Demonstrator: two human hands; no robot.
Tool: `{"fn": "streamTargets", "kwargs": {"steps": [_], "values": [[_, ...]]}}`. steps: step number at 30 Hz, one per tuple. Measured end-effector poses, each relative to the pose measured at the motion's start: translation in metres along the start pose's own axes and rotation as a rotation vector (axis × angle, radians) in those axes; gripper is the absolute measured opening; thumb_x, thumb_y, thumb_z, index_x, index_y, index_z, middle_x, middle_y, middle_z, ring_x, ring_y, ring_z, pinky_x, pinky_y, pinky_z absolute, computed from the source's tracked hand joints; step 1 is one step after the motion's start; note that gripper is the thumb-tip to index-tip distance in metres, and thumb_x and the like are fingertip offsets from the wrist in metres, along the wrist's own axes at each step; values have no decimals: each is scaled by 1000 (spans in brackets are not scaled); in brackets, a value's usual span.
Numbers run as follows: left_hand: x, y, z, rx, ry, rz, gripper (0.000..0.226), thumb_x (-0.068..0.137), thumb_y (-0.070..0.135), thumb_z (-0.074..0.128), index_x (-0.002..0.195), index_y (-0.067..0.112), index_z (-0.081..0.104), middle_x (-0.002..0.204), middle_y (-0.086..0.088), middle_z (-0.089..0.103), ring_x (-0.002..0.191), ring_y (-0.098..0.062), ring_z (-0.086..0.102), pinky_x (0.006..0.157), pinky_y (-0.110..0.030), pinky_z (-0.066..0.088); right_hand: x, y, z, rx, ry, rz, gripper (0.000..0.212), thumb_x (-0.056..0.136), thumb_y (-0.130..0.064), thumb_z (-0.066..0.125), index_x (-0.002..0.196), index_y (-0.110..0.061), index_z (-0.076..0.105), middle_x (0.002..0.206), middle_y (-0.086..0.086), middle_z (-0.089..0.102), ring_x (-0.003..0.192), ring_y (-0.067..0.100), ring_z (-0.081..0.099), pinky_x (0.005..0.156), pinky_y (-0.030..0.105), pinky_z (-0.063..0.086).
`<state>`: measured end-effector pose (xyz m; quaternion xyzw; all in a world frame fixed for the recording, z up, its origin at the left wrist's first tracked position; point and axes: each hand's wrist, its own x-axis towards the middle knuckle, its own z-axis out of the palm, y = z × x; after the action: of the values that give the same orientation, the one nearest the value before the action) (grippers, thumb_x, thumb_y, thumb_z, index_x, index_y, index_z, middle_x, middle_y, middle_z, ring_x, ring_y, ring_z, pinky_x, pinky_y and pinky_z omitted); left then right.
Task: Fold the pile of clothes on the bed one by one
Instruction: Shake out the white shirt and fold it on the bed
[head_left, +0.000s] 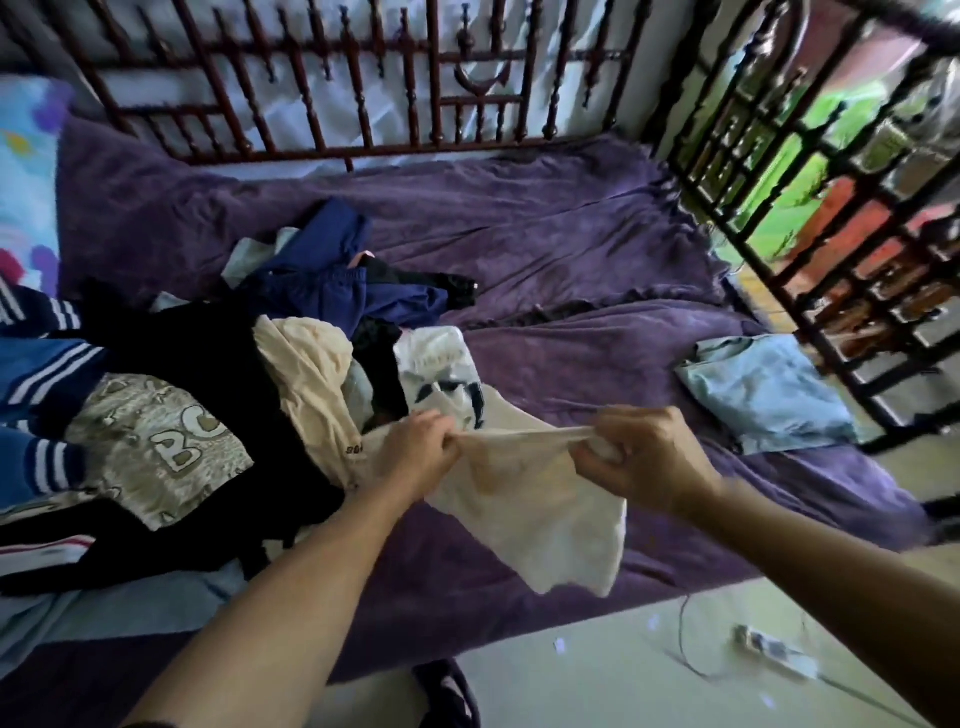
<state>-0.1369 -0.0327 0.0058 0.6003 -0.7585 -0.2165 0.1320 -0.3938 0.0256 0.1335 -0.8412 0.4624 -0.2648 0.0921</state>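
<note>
Both bare forearms reach in from the bottom edge; the left hand (423, 449) and the right hand (641, 454) each pinch the top edge of a thin cream cotton garment (545, 519), fingers curled round bunched cloth, stretching it taut between them above the purple crumpled bedspread (545, 234); its lower part hangs loose; the jumbled pile of dark and pale clothes (208, 395) lies left; a folded pale-blue garment (769, 392) rests right, near the dark metal bed rail (831, 244).

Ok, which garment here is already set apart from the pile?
The light blue garment, lying alone at the right of the bed. The rest sit in the pile at left; the cream garment is in the left hand and right hand.
</note>
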Motion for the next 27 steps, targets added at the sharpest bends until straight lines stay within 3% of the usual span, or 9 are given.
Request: {"fn": "streamTargets", "kwargs": {"steps": [3,8,12,15,17,19,23,24,27], "values": [[-7,32,-65,-71,249,-87,26,78,13,57,66,18,36,61,0,44,63,-29,45,55,-34,28,5,12,-49,-39,120,208,51,77,-25,80,48,-9,41,49,5,37,45,22,37,48,31,36],[-12,60,-194,-157,587,-212,15,78,-5,52,72,9,49,74,-20,63,74,-38,61,68,-46,48,33,22,-135,105,355,450,63,78,-50,72,48,-7,35,47,-2,28,46,7,26,45,29,23],[-21,113,-233,-176,407,-51,19,81,-4,57,75,14,60,78,-15,68,79,-34,66,74,-44,54,55,-3,-194,311,338,424,57,70,-59,66,45,-17,36,39,-12,28,39,3,24,36,17,20],[-32,168,-207,-225,113,88,18,80,8,71,91,20,65,92,-9,68,85,-26,64,75,-35,50,69,-25,-222,653,317,441,49,70,-54,71,52,-10,61,52,4,61,48,16,53,50,24,46],[-36,201,-179,-276,-114,109,49,77,26,80,121,25,58,114,0,60,103,-18,59,86,-32,48,73,-41,-241,913,296,474,38,76,-42,72,56,-10,70,60,15,66,50,25,62,54,34,52],[-40,229,-151,-384,-260,140,75,71,34,83,136,33,44,123,10,48,114,-7,47,91,-26,43,73,-53,-257,1055,312,513,36,82,-33,69,54,-12,68,56,11,63,45,24,59,49,30,50],[-46,273,-109,-578,-353,209,53,74,23,83,120,25,56,107,14,59,100,-5,55,77,-9,46,66,-62,-278,1267,372,581,27,86,-30,67,66,-15,56,53,5,56,41,19,52,44,23,44],[-48,282,-104,-588,-339,208,39,76,25,79,109,12,64,98,8,62,90,-8,57,72,-15,47,63,-62,-282,1279,385,596,29,86,-31,66,64,-17,55,52,4,55,41,18,51,44,22,43],[-52,302,-102,-589,-192,242,46,81,35,60,83,-11,61,76,-7,54,71,-13,49,63,-29,37,51,-61,-297,1233,465,614,32,83,-33,69,56,-18,60,54,5,58,45,19,55,47,25,44]]}}
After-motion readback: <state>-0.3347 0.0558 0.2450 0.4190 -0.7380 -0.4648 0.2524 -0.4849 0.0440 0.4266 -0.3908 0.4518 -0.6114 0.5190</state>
